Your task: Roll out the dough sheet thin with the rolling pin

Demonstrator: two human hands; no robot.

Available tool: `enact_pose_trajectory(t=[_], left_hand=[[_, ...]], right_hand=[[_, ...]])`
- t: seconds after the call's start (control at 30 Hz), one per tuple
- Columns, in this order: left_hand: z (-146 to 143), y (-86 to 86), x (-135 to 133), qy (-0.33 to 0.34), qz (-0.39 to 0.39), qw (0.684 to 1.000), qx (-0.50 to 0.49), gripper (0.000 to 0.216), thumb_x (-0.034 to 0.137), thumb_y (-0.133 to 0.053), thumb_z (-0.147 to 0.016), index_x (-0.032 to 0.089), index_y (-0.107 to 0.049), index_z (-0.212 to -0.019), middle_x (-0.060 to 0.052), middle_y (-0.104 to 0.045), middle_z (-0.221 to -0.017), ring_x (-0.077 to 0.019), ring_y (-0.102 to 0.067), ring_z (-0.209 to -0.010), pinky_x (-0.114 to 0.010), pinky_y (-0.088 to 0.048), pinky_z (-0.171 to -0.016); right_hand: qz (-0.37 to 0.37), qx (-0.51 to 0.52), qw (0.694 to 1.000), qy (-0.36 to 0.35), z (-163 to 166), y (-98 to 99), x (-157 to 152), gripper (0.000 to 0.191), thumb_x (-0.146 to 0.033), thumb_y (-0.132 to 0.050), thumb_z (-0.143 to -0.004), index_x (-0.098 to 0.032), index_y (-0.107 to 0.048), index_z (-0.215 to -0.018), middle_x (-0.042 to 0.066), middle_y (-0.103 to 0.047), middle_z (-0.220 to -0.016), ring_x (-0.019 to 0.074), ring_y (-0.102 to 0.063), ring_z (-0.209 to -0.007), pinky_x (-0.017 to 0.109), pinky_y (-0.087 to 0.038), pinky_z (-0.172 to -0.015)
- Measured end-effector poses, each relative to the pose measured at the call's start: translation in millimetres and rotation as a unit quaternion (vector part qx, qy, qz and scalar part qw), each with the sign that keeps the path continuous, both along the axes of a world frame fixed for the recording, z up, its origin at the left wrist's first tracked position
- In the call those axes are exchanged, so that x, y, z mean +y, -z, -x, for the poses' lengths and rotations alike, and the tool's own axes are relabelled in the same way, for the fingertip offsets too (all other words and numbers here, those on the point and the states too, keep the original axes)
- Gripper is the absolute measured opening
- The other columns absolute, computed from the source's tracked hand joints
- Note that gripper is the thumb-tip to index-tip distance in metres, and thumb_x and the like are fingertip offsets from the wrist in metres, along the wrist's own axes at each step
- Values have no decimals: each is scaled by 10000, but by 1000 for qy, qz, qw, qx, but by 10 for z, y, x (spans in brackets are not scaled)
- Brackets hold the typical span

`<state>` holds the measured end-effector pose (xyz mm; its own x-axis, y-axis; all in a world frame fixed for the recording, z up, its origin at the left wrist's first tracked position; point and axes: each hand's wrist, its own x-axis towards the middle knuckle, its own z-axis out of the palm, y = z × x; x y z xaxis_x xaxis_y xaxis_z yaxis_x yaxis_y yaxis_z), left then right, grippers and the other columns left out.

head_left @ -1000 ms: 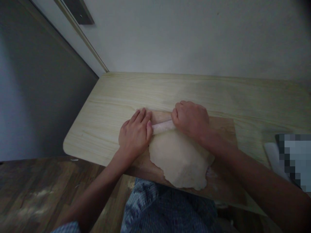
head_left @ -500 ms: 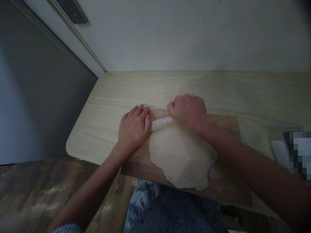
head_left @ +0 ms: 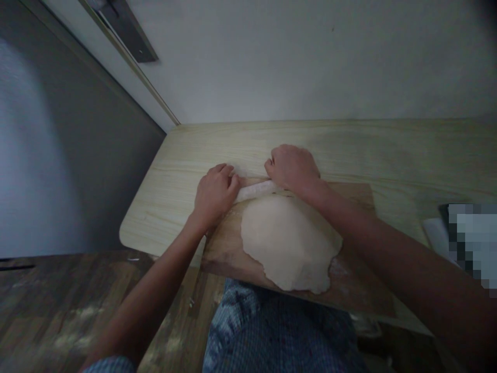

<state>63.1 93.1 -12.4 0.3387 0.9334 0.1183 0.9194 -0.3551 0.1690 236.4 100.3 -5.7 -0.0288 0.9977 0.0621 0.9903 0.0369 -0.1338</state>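
A thin, pale sheet of dough (head_left: pixel 289 243) with an uneven edge lies on a wooden board (head_left: pixel 229 254). Just past its far edge is a whitish rolling pin (head_left: pixel 254 191), slightly slanted, with only its middle part showing. My left hand (head_left: pixel 216 190) is curled over the pin's left end. Wrapped in a fist, my right hand (head_left: pixel 294 166) grips the other end and hides it. My right forearm passes above the right side of the dough and board.
The board rests on a light wood-grain table (head_left: pixel 155 207) against a white wall (head_left: pixel 272 62). At the right lies a blurred-out object (head_left: pixel 473 238) with a dark edge. A grey panel (head_left: pixel 77 155) stands to the left.
The rolling pin has moved off the dough's far edge, and a strip of board now shows between them. My left fingers, flatter before, are more curled. The view has shifted slightly.
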Motion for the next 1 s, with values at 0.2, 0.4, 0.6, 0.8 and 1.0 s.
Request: enact_pose_trajectory(t=[0.2,0.4,0.6,0.8,1.0], left_hand=[[-11,16,-6,-33,3,999,9,399,298,-316,-866,119,-591,-1093,-111,-607,-1159,-223,-544,-1076,-330,-432,-907],[-28,11,-105,-56,-9,998,29,382,293,-317,-867,136,-606,-1063,-103,-632,-1112,-242,-563,-1040,-344,-462,-841],[-54,36,-365,-46,-67,995,52,375,281,-280,-904,146,-591,-1064,-105,-588,-1191,-238,-525,-1102,-346,-447,-857],[-48,68,-545,-21,-119,992,46,376,275,-250,-926,158,-569,-1087,-100,-577,-1215,-243,-512,-1131,-378,-412,-900],[24,75,-752,22,-132,990,35,374,297,-254,-932,155,-572,-1070,-88,-615,-1149,-242,-536,-1090,-392,-392,-926]], right_hand=[[-47,8,999,-1,-10,34,-70,376,-233,-309,-841,-105,-633,-981,165,-615,-1027,252,-534,-958,358,-379,-748],[-43,1,999,16,6,17,-208,367,-231,-314,-832,-112,-639,-956,148,-624,-1027,241,-526,-945,339,-359,-722],[-72,-22,997,1,24,31,-501,384,-220,-279,-862,-141,-650,-921,121,-643,-1024,221,-561,-914,323,-348,-701],[-79,-50,996,-8,41,51,-744,427,-244,-243,-906,-147,-658,-893,104,-679,-951,200,-576,-898,341,-328,-806],[-92,-50,993,-61,-38,57,-1033,395,-280,-264,-927,-129,-623,-992,117,-650,-1042,210,-579,-925,329,-377,-802]])
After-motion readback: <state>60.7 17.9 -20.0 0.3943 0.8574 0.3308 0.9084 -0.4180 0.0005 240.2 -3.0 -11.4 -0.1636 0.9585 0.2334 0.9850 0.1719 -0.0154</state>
